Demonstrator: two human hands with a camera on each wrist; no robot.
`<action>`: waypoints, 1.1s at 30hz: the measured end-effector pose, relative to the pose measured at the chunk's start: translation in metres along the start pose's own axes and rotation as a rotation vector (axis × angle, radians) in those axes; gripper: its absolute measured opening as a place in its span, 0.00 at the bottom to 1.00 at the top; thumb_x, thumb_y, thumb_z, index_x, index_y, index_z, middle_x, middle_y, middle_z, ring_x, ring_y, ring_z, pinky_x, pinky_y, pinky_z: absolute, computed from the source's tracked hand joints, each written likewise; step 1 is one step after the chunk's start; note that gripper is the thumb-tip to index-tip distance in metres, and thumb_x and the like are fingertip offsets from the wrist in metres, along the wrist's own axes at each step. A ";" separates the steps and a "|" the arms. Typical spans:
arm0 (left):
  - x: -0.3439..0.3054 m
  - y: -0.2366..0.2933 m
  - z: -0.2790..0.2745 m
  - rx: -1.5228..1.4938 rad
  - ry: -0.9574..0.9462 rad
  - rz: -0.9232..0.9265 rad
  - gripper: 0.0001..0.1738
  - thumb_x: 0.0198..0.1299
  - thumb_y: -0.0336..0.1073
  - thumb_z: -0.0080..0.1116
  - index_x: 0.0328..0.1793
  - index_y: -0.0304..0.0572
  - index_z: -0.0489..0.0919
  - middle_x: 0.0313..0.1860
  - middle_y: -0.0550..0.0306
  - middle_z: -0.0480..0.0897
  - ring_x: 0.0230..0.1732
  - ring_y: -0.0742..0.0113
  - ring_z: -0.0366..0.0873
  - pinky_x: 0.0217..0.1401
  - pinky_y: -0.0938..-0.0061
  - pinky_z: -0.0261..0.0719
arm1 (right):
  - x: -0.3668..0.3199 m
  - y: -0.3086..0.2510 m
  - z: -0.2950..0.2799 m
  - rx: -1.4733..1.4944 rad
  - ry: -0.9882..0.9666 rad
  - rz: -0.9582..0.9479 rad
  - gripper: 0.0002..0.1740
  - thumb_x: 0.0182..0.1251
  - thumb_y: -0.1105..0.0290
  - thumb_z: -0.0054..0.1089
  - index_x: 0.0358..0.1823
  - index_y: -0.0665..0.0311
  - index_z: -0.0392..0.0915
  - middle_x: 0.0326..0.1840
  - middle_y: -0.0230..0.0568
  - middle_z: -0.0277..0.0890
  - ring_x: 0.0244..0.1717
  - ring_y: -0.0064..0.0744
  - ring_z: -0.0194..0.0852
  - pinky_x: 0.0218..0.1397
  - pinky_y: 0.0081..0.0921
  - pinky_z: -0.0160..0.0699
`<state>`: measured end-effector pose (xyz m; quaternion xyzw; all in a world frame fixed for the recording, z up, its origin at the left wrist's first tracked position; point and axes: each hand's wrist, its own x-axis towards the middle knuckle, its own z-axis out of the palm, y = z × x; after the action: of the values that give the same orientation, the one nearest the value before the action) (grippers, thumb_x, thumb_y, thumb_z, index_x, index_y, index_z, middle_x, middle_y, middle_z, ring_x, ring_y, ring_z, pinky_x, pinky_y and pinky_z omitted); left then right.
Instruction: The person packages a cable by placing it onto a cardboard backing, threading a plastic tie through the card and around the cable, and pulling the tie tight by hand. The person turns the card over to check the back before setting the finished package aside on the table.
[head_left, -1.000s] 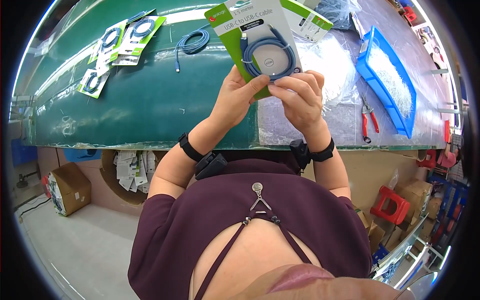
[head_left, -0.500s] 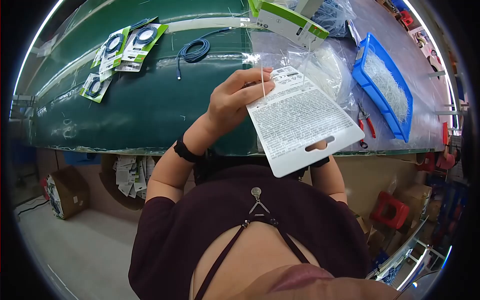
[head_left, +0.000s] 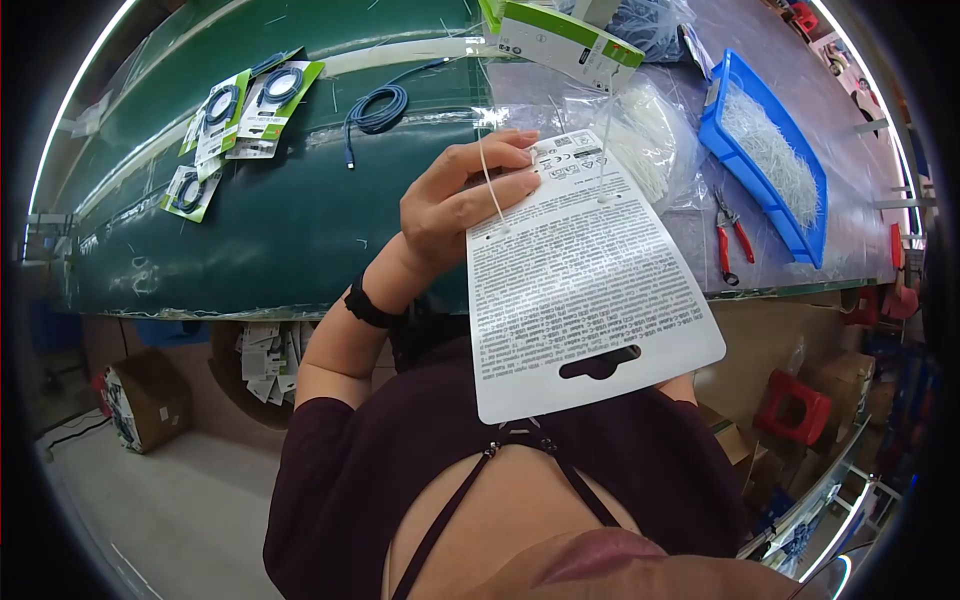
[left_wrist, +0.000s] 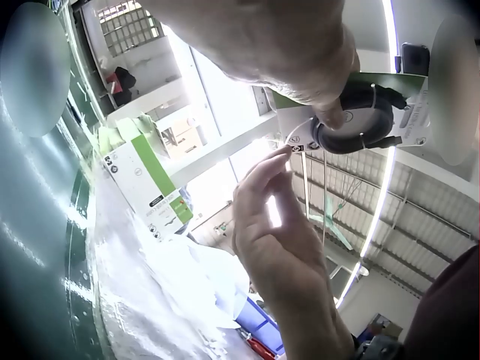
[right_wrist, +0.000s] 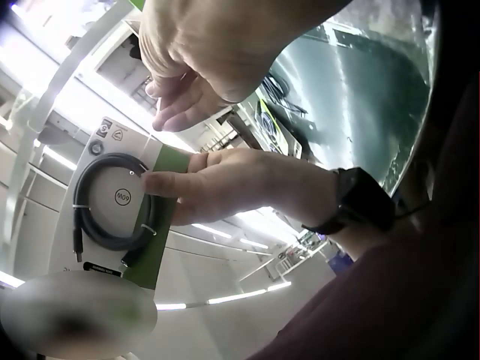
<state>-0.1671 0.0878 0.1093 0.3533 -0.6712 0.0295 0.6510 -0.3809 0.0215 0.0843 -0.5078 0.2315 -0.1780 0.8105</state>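
My left hand (head_left: 440,205) grips the lower edge of a white-and-green cable card (head_left: 590,280), its printed back turned up in the head view. Thumb against the coil, the same hand shows in the right wrist view beside a blue USB-C cable (right_wrist: 84,187) bound to the card's front. Two thin white cable ties (head_left: 490,185) stick out from the card's back. Hidden behind the card in the head view, my right hand (left_wrist: 281,251) shows in the left wrist view, thumb and finger pinching a tie's end close to the card.
Packaged cables (head_left: 220,110) lie at the left of the green table (head_left: 250,240), with a loose coiled cable (head_left: 378,110) nearby. To the right are red-handled cutters (head_left: 733,240), a blue tray (head_left: 765,150) of white ties and a white-green box (head_left: 570,45).
The card has flipped from its front to its back and come down toward the chest. The right hand has let go of the card's edge and passed behind it to a tie.
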 end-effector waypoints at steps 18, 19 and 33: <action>0.002 0.010 -0.003 0.040 -0.068 0.049 0.21 0.45 0.28 0.71 0.48 0.40 0.81 0.47 0.47 0.80 0.53 0.46 0.80 0.59 0.56 0.79 | 0.008 0.031 -0.013 0.047 -0.225 0.035 0.31 0.72 0.59 0.48 0.70 0.69 0.55 0.67 0.50 0.62 0.62 0.36 0.68 0.58 0.27 0.76; 0.002 0.011 -0.004 0.040 -0.072 0.046 0.21 0.45 0.28 0.71 0.48 0.40 0.81 0.47 0.47 0.80 0.53 0.46 0.80 0.59 0.56 0.79 | 0.009 0.034 -0.013 0.052 -0.239 0.037 0.31 0.72 0.59 0.48 0.70 0.69 0.55 0.67 0.50 0.62 0.61 0.36 0.69 0.58 0.26 0.77; 0.004 0.018 -0.009 0.085 -0.169 0.090 0.19 0.46 0.27 0.69 0.48 0.40 0.80 0.47 0.46 0.79 0.51 0.47 0.81 0.58 0.55 0.79 | 0.014 0.073 -0.017 0.133 -0.418 0.058 0.29 0.71 0.64 0.51 0.68 0.72 0.59 0.63 0.49 0.67 0.57 0.34 0.74 0.54 0.24 0.79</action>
<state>-0.1686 0.1039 0.1217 0.3513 -0.7372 0.0573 0.5743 -0.3747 0.0327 0.0089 -0.4723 0.0608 -0.0603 0.8773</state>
